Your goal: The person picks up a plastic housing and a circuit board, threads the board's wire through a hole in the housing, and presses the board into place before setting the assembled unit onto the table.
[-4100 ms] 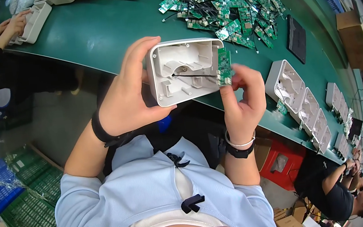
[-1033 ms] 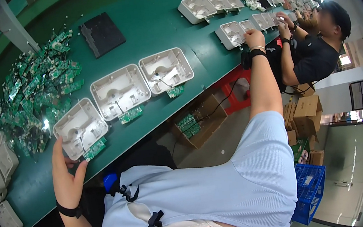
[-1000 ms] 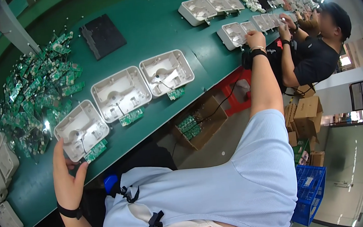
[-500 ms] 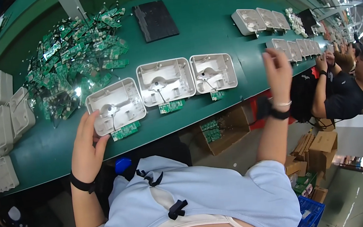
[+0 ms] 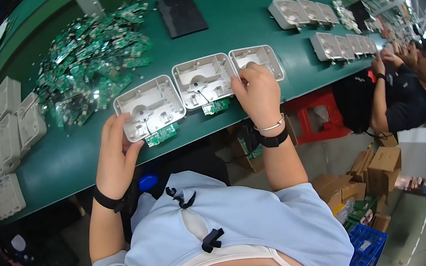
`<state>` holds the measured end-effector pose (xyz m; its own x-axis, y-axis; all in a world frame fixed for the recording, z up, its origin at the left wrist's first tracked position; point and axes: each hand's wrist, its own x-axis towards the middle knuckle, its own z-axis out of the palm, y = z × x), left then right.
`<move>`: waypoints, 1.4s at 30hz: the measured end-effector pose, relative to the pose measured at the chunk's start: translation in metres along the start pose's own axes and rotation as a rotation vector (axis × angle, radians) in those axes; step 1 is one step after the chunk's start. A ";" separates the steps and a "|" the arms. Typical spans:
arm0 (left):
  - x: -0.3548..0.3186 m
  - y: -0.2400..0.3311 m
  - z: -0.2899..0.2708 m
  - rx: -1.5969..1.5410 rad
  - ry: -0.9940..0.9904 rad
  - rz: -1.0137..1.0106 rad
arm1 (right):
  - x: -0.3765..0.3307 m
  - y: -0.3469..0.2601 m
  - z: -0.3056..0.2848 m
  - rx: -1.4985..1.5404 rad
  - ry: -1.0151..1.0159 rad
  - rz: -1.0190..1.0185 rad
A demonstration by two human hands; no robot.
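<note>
Three white plastic housings stand in a row, open side up, at the table's near side. My left hand (image 5: pixel 115 155) grips the near-left corner of the left housing (image 5: pixel 156 100), thumb in front and fingers along its side. A green circuit board (image 5: pixel 162 134) hangs by a wire at that housing's front edge. Beside it, the middle housing (image 5: pixel 210 73) has its own circuit board (image 5: pixel 216 106) at the front. My right hand (image 5: pixel 260 91) is closed over the near-left part of the right housing (image 5: pixel 265 57), hiding its front and any board there.
A heap of green circuit boards (image 5: pixel 89 63) lies behind the row. A black pad (image 5: pixel 182 15) is at the back. More housings stand stacked at left (image 5: pixel 3 113) and lined up at right (image 5: pixel 326 46). A co-worker (image 5: pixel 402 87) sits at right, near a red stool (image 5: pixel 314 118).
My right hand has come left and down from the raised position onto the right housing. My left hand stays on the left housing. In the picture, the row sits slightly farther right.
</note>
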<state>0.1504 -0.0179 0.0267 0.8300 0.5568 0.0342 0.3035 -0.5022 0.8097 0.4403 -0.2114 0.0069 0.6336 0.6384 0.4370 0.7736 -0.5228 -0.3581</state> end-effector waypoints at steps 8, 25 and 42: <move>0.052 0.026 0.067 -0.061 -0.109 0.179 | 0.009 0.092 -0.031 -0.103 0.077 0.017; 0.101 0.057 0.131 -0.326 -0.342 0.176 | 0.027 0.188 -0.038 -0.230 0.177 0.071; -0.034 -0.026 -0.035 -0.070 -0.152 -0.002 | -0.067 0.034 -0.039 0.438 0.352 -0.036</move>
<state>0.0979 -0.0014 0.0250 0.8922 0.4487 -0.0518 0.2761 -0.4511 0.8487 0.4242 -0.2936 -0.0024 0.6265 0.3851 0.6777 0.7702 -0.1728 -0.6139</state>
